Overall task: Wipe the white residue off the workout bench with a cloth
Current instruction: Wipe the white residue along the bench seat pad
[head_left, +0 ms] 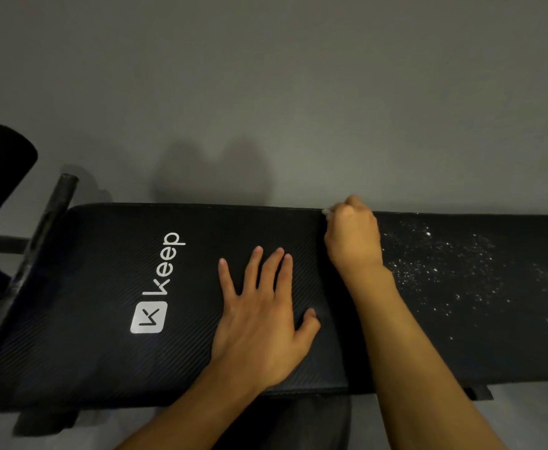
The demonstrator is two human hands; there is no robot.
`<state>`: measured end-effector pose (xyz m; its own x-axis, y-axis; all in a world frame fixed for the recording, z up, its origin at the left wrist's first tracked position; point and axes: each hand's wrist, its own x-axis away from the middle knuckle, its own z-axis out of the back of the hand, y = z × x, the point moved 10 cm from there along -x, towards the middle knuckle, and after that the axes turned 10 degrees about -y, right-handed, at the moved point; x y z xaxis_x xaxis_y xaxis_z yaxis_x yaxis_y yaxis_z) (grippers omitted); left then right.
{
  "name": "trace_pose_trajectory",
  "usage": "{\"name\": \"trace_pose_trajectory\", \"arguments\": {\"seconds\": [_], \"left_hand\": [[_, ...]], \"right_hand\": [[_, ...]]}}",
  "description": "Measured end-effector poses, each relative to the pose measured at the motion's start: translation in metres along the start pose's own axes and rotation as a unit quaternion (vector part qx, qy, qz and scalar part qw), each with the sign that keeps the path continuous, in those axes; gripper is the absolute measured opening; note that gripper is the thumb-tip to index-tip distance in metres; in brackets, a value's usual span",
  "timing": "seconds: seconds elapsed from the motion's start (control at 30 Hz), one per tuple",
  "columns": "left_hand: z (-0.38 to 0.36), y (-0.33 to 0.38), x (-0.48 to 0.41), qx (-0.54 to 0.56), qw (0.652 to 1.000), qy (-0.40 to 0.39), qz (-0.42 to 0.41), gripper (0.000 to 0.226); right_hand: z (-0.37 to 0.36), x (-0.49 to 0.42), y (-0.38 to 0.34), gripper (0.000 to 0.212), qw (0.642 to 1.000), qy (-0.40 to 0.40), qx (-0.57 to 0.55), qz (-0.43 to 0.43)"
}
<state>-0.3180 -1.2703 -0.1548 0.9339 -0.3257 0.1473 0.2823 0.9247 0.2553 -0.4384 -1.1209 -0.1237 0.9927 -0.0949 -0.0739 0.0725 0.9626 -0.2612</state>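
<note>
Grey wall backs the black Keep bench (103, 319). Left grip (259, 323) lies flat, fingers spread, likely bracing; right grip (352, 235) bunches a cloth (326, 213) beside white residue (444, 264).

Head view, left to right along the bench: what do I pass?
Black foam roller pad → black metal bar → white Keep logo → left hand, flat on the black padded bench → right hand, gripping a white cloth → white residue specks.
</note>
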Motion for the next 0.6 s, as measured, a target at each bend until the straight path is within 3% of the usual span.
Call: {"name": "trace_pose_trajectory", "arguments": {"seconds": [0.13, 0.33, 0.6], "left_hand": [[0.001, -0.002, 0.000, 0.011, 1.000, 0.009, -0.003, 0.070], [0.000, -0.001, -0.001, 0.022, 0.999, 0.020, -0.012, 0.060], [0.006, 0.003, 0.003, 0.036, 0.998, 0.024, -0.033, 0.054]], "right_hand": [[-0.002, 0.073, -0.038, 0.021, 0.996, -0.011, -0.014, 0.089], [0.009, 0.211, -0.010, 0.024, 0.991, 0.052, -0.108, 0.052], [0.012, 0.179, 0.009, 0.030, 0.996, 0.054, -0.067, 0.019]]}}
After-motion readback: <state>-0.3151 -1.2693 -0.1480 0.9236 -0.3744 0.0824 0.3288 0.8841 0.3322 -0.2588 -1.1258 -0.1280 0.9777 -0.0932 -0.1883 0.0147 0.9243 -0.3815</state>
